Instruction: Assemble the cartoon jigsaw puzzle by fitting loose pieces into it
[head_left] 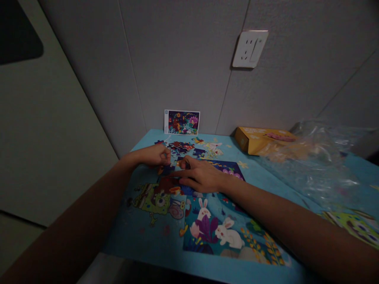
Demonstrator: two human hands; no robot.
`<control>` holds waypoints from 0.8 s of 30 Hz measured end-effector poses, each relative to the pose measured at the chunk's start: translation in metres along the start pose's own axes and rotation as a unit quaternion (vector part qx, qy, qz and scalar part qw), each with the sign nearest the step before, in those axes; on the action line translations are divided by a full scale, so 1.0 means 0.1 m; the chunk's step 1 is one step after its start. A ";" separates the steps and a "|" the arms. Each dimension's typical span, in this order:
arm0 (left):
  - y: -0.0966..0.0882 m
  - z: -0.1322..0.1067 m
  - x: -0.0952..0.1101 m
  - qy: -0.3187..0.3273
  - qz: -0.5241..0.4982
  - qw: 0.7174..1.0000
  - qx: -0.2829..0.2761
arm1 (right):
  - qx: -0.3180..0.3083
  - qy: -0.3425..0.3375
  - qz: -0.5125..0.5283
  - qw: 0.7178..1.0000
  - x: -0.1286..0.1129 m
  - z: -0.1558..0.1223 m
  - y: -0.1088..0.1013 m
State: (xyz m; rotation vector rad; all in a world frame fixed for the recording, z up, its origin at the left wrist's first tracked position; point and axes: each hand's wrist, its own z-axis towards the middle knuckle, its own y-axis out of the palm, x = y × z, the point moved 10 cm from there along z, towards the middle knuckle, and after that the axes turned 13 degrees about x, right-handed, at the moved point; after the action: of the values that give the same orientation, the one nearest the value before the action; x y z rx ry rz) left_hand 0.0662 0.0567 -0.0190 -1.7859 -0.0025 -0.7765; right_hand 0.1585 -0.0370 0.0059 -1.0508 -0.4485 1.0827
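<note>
A partly assembled jigsaw puzzle (207, 236) with white rabbits and purple leaves lies on the blue table. My right hand (204, 175) rests on its upper left part, fingers spread over the pieces, some stretched and some bent. Left of it, my left hand (154, 155) is closed, with the fingertips pinched together just above the puzzle's upper left edge. What is in that pinch, if anything, I cannot make out. Beyond the hands lie a pile of loose puzzle pieces (181, 147) and a dark blue puzzle piece (199, 152).
A picture card (182, 122) of the puzzle leans on the wall at the back. To the right are a yellow box (251, 142) and crumpled clear plastic bags (316, 169). The table's cover (133, 240) has cartoon prints. A socket (250, 49) is on the wall.
</note>
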 end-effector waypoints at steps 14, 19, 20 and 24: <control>-0.05 0.07 -0.07 0.000 0.077 0.997 0.027 | -0.010 0.020 0.001 1.000 0.04 0.03 0.01; -0.06 0.11 -0.14 -0.009 0.094 0.995 0.038 | -0.013 0.017 0.004 1.000 0.03 0.05 0.00; -0.05 0.10 -0.13 -0.002 0.088 0.996 0.030 | -0.013 0.017 0.003 1.000 0.03 0.05 0.00; -0.04 0.08 -0.09 0.017 0.081 0.996 0.022 | -0.005 0.011 0.001 1.000 0.03 0.05 -0.01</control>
State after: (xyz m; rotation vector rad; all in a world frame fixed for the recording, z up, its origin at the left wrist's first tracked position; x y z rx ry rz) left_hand 0.0618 0.0677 -0.0213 -1.7083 0.1440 -0.6847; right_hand 0.1566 -0.0326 0.0084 -1.0715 -0.4351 1.0700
